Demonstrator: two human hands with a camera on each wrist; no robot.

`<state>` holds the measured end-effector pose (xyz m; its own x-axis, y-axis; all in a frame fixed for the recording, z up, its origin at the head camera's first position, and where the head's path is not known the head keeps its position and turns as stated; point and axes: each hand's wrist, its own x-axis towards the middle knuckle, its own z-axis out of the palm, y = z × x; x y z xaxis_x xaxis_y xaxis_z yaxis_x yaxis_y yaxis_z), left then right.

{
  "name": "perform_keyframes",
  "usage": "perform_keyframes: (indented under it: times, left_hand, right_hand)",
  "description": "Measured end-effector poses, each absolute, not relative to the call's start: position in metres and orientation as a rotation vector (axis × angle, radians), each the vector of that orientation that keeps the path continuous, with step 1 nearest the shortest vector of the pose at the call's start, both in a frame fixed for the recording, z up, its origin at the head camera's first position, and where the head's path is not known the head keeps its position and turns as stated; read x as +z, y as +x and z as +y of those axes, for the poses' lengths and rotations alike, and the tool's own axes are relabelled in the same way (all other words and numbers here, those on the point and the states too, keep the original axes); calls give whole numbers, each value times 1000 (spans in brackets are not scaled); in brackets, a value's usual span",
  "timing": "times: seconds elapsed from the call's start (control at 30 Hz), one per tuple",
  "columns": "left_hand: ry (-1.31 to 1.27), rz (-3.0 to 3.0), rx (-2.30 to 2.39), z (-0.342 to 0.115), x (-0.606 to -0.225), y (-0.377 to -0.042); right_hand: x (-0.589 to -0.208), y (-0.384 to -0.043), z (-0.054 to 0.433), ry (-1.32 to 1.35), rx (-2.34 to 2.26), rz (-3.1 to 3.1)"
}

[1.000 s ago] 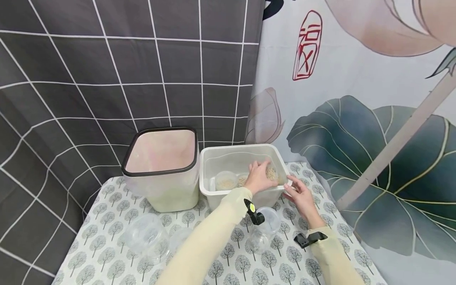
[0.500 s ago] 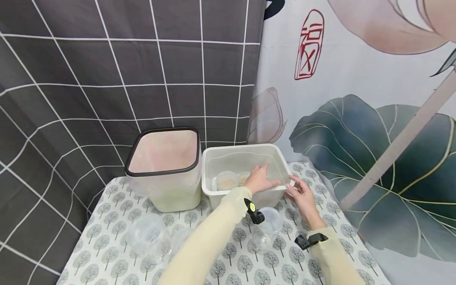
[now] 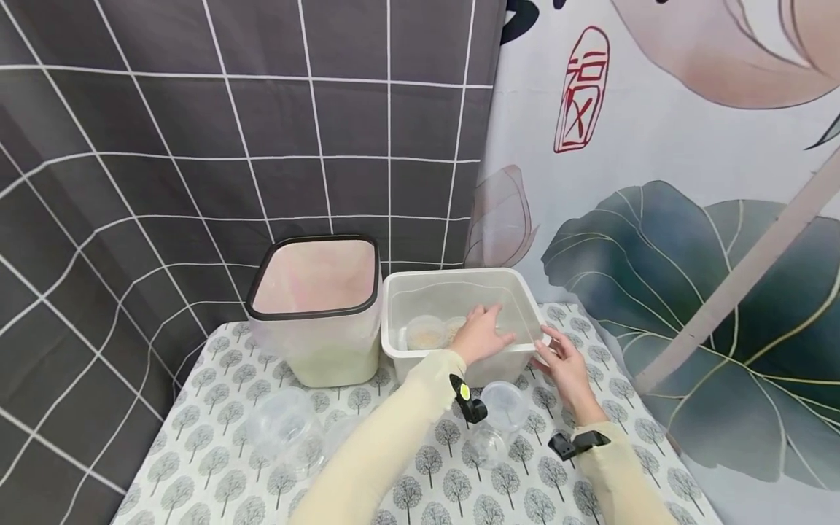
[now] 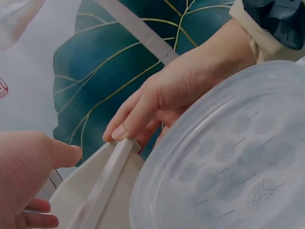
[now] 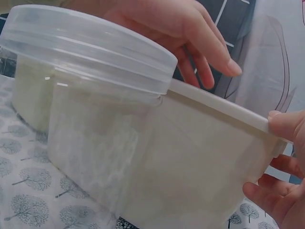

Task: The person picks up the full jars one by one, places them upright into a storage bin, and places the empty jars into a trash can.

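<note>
My left hand (image 3: 482, 337) reaches over the front rim into a white plastic bin (image 3: 453, 284), thumb and fingers spread apart. Nothing shows between its fingers (image 5: 205, 71) in the right wrist view. Inside the bin, a round clear tub (image 3: 425, 335) of pale grains stands at the left, with a second tub (image 3: 453, 328) beside it, partly covered by the hand. My right hand (image 3: 571, 372) grips the bin's front right corner, thumb on the rim and fingers against the outer wall. A lidded clear jar (image 5: 86, 105) stands just in front of the bin.
Left of the bin stands a tall translucent wastebasket (image 3: 315, 316) with a black rim. Clear plastic containers (image 3: 282, 423) lie on the tree-print tablecloth (image 3: 216, 452) at the front left. A dark grid curtain (image 3: 354, 189) hangs behind.
A grain tub that my left fingers held at the bin's right side is no longer visible; those fingers have loosened and spread. My right hand keeps its grip. The head view has shifted slightly left.
</note>
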<state>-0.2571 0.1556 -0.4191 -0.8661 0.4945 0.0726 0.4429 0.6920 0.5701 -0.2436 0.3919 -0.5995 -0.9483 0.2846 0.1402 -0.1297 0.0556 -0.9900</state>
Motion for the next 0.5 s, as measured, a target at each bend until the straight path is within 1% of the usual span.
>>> perform_keyframes:
  times: [0.17, 0.3, 0.4, 0.5]
  left_hand:
    - [807, 2854, 901, 149, -416, -251]
    - [838, 2877, 899, 142, -413, -246]
    - [888, 2901, 849, 139, -412, -242]
    - [944, 2939, 789, 136, -410, -238]
  right_hand:
    - [-615, -252, 394, -208, 1916, -2016]
    - [-619, -252, 393, -224, 1801, -2037]
    - [-602, -239, 386, -191, 1776, -2054]
    - [-553, -212, 363, -198, 1753, -2113]
